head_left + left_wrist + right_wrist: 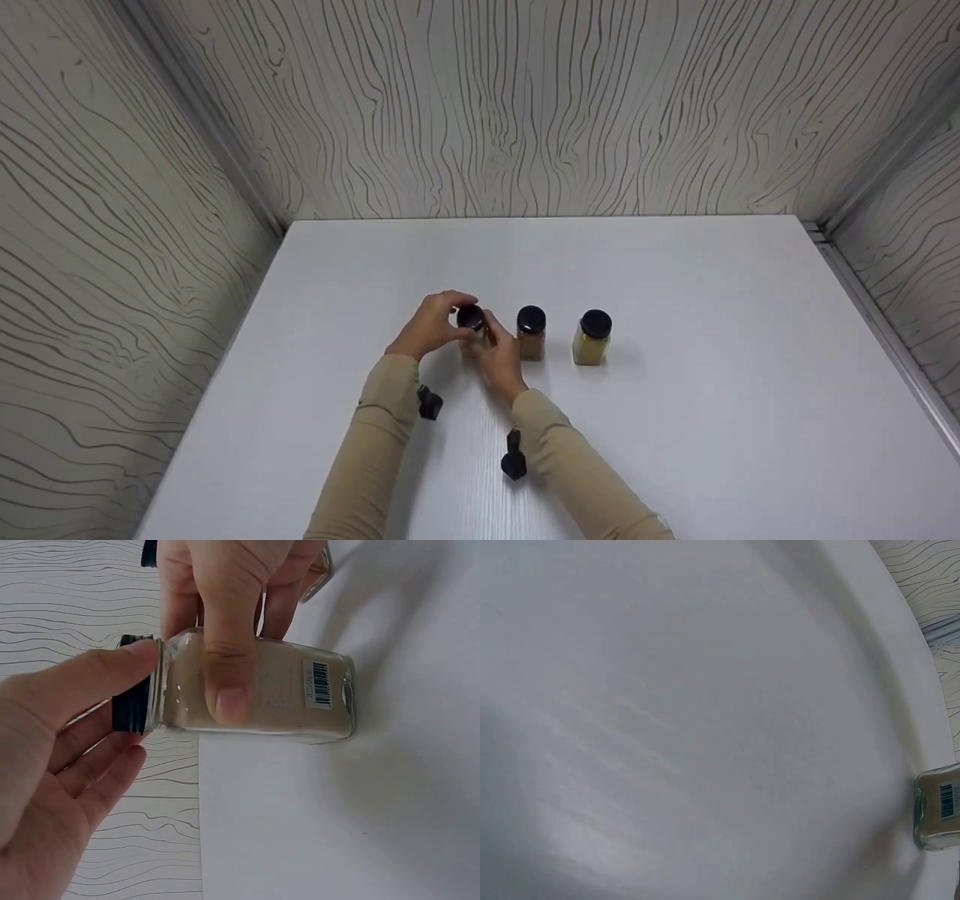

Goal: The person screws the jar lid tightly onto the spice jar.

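Note:
A square glass spice jar of beige powder with a barcode label stands upright, leftmost of three jars. My left hand pinches its black lid, thumb on one side and fingers on the other. My right hand grips the jar's glass body, its thumb laid across the front in the left wrist view. The lid sits at the jar's neck. Only the lower part of the jar shows at the right edge of the right wrist view; the right hand is almost wholly out of that view.
Close on the right stands a jar of brown powder, and farther right a jar of yellow powder, both with black lids. They are on a white table. Wood-patterned panels rise behind it and at both sides.

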`<action>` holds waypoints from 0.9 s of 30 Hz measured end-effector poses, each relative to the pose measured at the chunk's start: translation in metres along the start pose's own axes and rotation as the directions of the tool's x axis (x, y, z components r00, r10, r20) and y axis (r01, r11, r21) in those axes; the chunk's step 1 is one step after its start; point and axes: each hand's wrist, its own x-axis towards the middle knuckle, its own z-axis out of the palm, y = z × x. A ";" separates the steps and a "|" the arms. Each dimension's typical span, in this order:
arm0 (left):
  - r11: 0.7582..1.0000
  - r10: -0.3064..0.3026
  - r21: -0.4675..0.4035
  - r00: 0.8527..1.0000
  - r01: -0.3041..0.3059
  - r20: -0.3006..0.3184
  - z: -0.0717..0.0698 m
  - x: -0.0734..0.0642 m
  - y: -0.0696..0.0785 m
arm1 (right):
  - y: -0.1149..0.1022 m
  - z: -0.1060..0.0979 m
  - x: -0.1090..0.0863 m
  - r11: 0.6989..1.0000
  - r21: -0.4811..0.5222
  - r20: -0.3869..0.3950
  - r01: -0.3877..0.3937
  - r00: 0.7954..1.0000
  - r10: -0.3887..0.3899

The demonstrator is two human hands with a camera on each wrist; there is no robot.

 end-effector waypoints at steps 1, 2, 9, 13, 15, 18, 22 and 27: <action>1.000 0.006 -0.003 1.000 -0.006 0.004 0.000 0.000 0.000 | 0.000 -0.001 0.000 1.000 -0.006 0.001 -0.001 1.000 0.001; 1.000 0.010 -0.009 1.000 -0.010 0.009 0.000 0.000 0.000 | -0.001 -0.001 0.000 1.000 -0.011 0.003 -0.001 1.000 0.001; 1.000 -0.023 -0.014 1.000 0.023 -0.022 0.002 0.000 -0.001 | 0.000 -0.002 0.000 0.999 -0.030 0.009 0.015 1.000 -0.015; 0.999 -0.037 0.002 0.999 0.037 -0.030 0.002 0.000 -0.001 | -0.001 -0.002 0.000 0.999 -0.036 0.005 0.007 1.000 -0.007; 0.999 -0.034 0.008 0.999 0.034 -0.018 0.002 0.000 0.000 | -0.001 -0.002 0.000 0.999 -0.041 0.003 0.005 1.000 -0.005; 1.000 -0.031 -0.005 1.000 0.031 -0.002 0.000 0.000 0.001 | -0.001 -0.001 -0.001 0.999 -0.046 0.004 -0.002 1.000 0.002; 0.999 -0.033 -0.023 0.999 0.033 0.002 0.000 -0.001 0.001 | -0.001 -0.001 -0.001 0.999 -0.040 0.000 -0.016 1.000 0.016; 0.999 -0.035 -0.022 0.999 0.035 -0.006 -0.001 -0.001 0.000 | -0.002 -0.001 -0.001 0.999 -0.049 -0.013 -0.005 1.000 0.005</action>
